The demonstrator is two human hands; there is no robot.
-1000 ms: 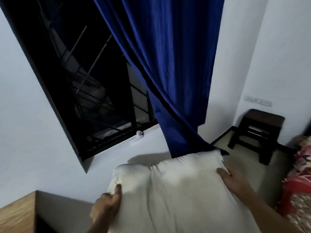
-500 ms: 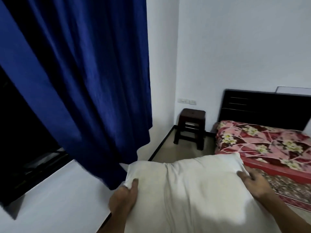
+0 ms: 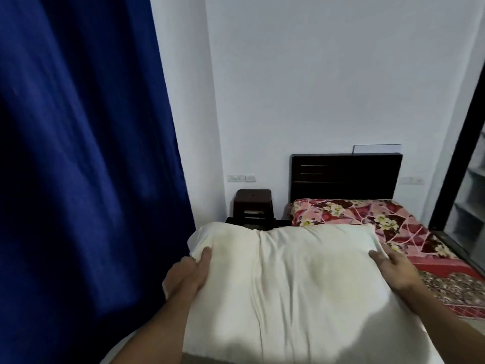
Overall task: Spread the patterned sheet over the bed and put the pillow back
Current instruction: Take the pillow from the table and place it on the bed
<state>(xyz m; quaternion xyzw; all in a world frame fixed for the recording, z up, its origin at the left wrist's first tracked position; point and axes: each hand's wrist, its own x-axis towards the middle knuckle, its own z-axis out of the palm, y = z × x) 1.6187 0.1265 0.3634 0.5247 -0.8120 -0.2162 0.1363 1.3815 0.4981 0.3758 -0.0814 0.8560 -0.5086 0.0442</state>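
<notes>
I hold a large white pillow (image 3: 288, 279) in front of me, off the bed. My left hand (image 3: 187, 275) grips its left edge, thumb on top. On its right edge rests my right hand (image 3: 393, 269), fingers spread over the fabric. Beyond the pillow lies the bed with the red and pink floral patterned sheet (image 3: 367, 219) spread over it, up to a dark wooden headboard (image 3: 346, 177). The pillow hides the near left part of the bed.
A dark blue curtain (image 3: 86, 153) hangs close on my left. A dark brown stool (image 3: 253, 206) stands by the wall left of the bed. A dark-framed wardrobe or door (image 3: 462, 158) borders the bed's right side. Wall switches (image 3: 241, 178) sit above the stool.
The view has swung right from the window and curtain to face the bed. Both hands keep the same hold on the pillow, which has come along with the turn.
</notes>
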